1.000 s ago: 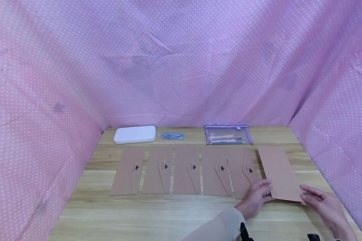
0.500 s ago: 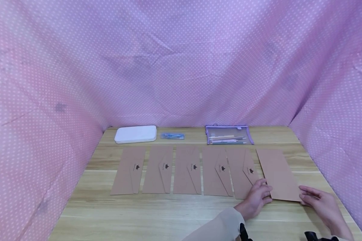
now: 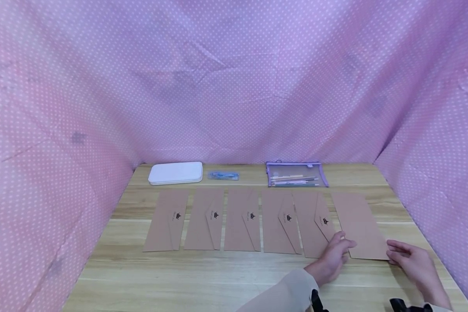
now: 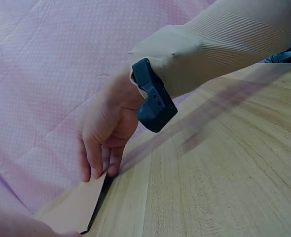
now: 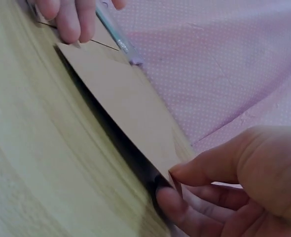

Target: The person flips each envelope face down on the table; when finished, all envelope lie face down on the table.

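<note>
Altogether, six envelopes lie side by side in one row on the table (image 3: 210, 281). Five crown envelopes (image 3: 235, 236), to the left, each show one pointed flap with one black crown (image 3: 252, 216). The sixth, the plain envelope (image 3: 360, 223), is at the right end, its blank side up.

Two hands work at it. The right hand (image 3: 415, 264) pinches its near right corner, thumb on top and fingers beneath; the near edge there sits slightly off the table, over a dark shadow. The left hand (image 3: 331, 255) is loose and released, fingers relaxed at the near left corner and partly covering the fifth crown envelope; whether it touches the plain one, I cannot tell.

Behind the row are one white case (image 3: 175, 173), one blue packet (image 3: 223, 175) and one purple pouch (image 3: 290, 169) holding several pens (image 3: 294, 181), too crowded to count. One dotted pink cloth (image 3: 234, 86) hangs behind.
</note>
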`<state>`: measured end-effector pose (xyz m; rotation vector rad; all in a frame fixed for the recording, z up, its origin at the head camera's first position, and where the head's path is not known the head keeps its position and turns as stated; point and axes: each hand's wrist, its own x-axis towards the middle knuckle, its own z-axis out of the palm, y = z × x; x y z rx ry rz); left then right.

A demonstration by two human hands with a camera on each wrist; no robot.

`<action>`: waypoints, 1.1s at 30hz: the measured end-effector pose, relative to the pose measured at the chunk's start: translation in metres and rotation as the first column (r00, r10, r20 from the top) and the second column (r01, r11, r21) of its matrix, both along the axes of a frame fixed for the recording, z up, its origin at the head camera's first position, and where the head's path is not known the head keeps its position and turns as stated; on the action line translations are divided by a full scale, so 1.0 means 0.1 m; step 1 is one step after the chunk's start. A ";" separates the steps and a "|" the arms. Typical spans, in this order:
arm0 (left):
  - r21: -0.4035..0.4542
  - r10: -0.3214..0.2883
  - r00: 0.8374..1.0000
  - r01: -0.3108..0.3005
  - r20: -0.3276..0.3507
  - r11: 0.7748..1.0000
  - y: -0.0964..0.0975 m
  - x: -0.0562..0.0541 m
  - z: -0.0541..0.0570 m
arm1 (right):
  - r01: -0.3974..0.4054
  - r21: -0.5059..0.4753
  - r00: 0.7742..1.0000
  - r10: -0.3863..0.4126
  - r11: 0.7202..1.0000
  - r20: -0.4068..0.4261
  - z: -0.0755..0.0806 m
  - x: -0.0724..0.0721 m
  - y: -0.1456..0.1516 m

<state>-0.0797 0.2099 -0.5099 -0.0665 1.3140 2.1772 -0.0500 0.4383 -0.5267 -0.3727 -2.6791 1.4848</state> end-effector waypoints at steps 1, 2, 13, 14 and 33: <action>-0.004 -0.003 1.000 0.003 0.000 1.000 0.00 0.00 0.01 | 0.004 0.081 1.000 -0.004 0.997 -0.001 0.01 0.00 -0.01; -0.006 -0.007 1.000 0.007 0.002 1.000 -0.01 -0.01 0.01 | 0.006 0.165 1.000 -0.006 0.986 -0.005 0.03 -0.01 -0.02; -0.009 -0.046 0.999 0.046 0.000 0.999 -0.06 -0.02 0.02 | -0.025 0.455 0.999 0.039 0.890 -0.022 0.13 -0.06 -0.05; -0.027 -0.053 0.999 0.052 -0.006 0.998 -0.07 -0.02 0.04 | -0.023 0.460 0.999 0.042 0.888 -0.031 0.13 -0.07 -0.05; -0.444 -0.067 0.969 -0.047 -0.237 0.895 -0.52 -0.15 0.36 | -0.202 0.451 0.932 0.312 0.869 -0.183 0.16 -0.32 -0.69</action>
